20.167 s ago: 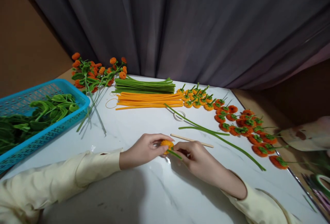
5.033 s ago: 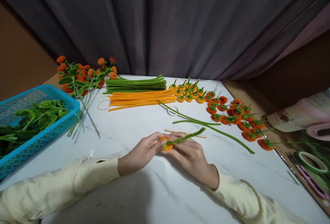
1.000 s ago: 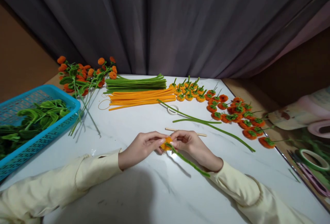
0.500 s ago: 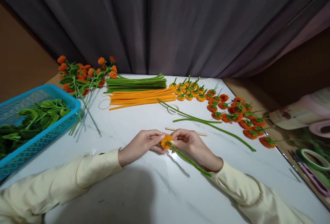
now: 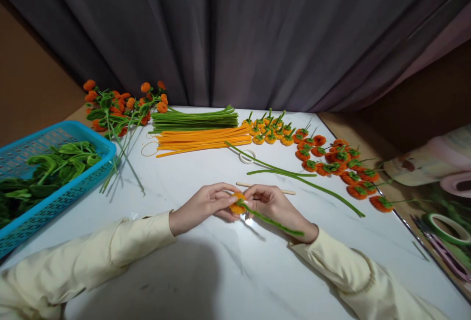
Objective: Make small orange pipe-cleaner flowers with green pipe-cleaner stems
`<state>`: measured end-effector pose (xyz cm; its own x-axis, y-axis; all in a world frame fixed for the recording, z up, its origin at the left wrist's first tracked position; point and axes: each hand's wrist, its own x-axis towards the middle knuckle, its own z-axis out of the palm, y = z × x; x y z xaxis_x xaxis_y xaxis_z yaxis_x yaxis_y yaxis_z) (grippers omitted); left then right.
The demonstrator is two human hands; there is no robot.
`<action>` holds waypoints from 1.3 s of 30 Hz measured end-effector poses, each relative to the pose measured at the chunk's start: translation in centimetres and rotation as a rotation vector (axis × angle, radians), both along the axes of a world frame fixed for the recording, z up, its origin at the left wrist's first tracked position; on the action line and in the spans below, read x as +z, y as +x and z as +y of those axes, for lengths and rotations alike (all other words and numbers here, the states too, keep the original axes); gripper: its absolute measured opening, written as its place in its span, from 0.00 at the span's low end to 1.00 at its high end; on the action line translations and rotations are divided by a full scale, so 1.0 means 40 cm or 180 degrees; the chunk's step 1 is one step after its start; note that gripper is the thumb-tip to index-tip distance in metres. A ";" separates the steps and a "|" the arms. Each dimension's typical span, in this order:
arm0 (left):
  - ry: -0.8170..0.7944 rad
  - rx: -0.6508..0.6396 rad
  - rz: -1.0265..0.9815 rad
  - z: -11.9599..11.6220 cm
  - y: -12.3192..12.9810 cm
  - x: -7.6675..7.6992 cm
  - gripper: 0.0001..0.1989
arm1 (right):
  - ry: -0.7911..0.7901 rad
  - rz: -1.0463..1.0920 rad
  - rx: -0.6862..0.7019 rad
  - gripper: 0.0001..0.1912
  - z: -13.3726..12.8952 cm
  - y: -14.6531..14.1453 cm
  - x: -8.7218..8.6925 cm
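Both hands meet over the white table (image 5: 176, 280) around a small orange pipe-cleaner flower (image 5: 237, 206). My left hand (image 5: 206, 205) pinches its left side, thumb and fingers closed on it. My right hand (image 5: 275, 208) grips the right side near the base of the green stem. That stem, a fuzzy green pipe cleaner (image 5: 274, 222), runs from the flower toward the right wrist. Just beyond the fingers lies a thin wooden stick (image 5: 288, 192), partly hidden by my right hand. Loose green pipe cleaners (image 5: 333, 199) and a white tape ring (image 5: 247, 156) lie farther back.
A blue basket (image 5: 79, 165) of green leaves stands at left, finished orange flowers (image 5: 162, 107) behind it. Green (image 5: 195, 120) and orange pipe-cleaner bundles (image 5: 198, 139) lie at the back. Yellow-orange flower heads (image 5: 270, 137) and darker ones (image 5: 356, 191) fill the right, near green tape (image 5: 447, 229).
The flower has turned slightly in my fingers. Its green stem has swung upward, its free end now higher beside my right wrist. Both hands stay in nearly the same place.
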<state>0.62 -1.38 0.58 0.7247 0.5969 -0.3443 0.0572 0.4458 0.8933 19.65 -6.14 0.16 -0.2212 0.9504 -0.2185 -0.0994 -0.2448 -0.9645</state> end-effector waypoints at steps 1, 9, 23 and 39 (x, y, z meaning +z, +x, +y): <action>-0.0032 -0.0018 -0.0035 0.002 0.000 0.000 0.20 | -0.0001 0.0019 0.0030 0.15 0.001 0.000 -0.002; -0.0108 0.0290 0.0069 0.007 0.007 -0.005 0.19 | 0.0572 -0.0001 -0.0974 0.11 -0.004 0.001 0.001; 0.0105 0.0086 0.0002 0.002 0.009 -0.008 0.13 | 0.3540 -0.3988 0.0638 0.11 -0.046 0.013 0.112; 0.0127 -0.0130 -0.0002 0.002 0.001 -0.013 0.10 | 0.2618 -0.3701 0.0822 0.16 -0.055 0.001 0.066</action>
